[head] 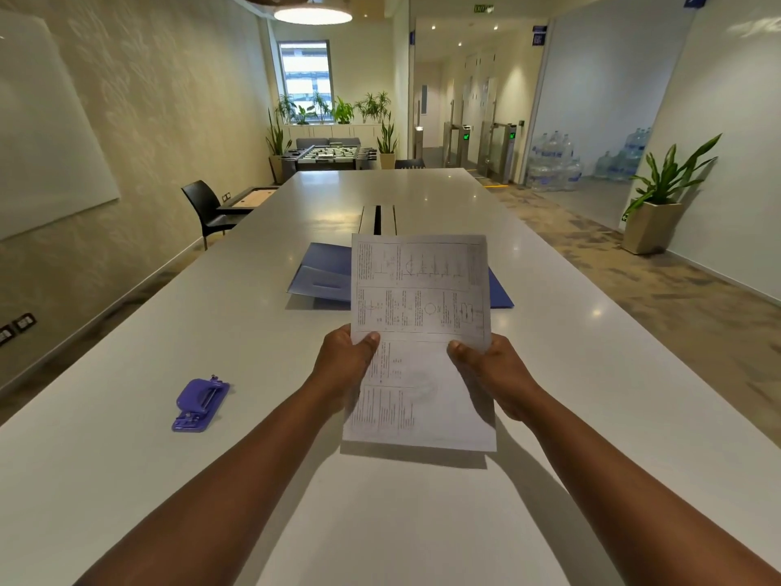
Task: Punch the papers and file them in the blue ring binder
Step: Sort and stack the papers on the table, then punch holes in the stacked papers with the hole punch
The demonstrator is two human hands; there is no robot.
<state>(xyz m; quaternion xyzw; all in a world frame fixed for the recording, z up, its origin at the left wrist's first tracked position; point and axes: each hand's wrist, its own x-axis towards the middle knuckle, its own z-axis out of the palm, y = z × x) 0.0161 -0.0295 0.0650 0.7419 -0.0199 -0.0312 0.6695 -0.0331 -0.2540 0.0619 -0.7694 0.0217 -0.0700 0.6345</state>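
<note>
I hold the printed papers (420, 332) upright above the white table, one hand on each long edge. My left hand (344, 365) grips the left edge with the thumb on the front. My right hand (492, 374) grips the right edge the same way. The blue ring binder (321, 270) lies open on the table beyond the papers, which hide its middle. A purple hole punch (200, 403) sits on the table to the left of my left forearm, apart from both hands.
The long white table (591, 374) stretches ahead, with a cable slot (377, 219) past the binder. A black chair (207, 209) stands at its far left side. A potted plant (659, 205) stands on the floor to the right.
</note>
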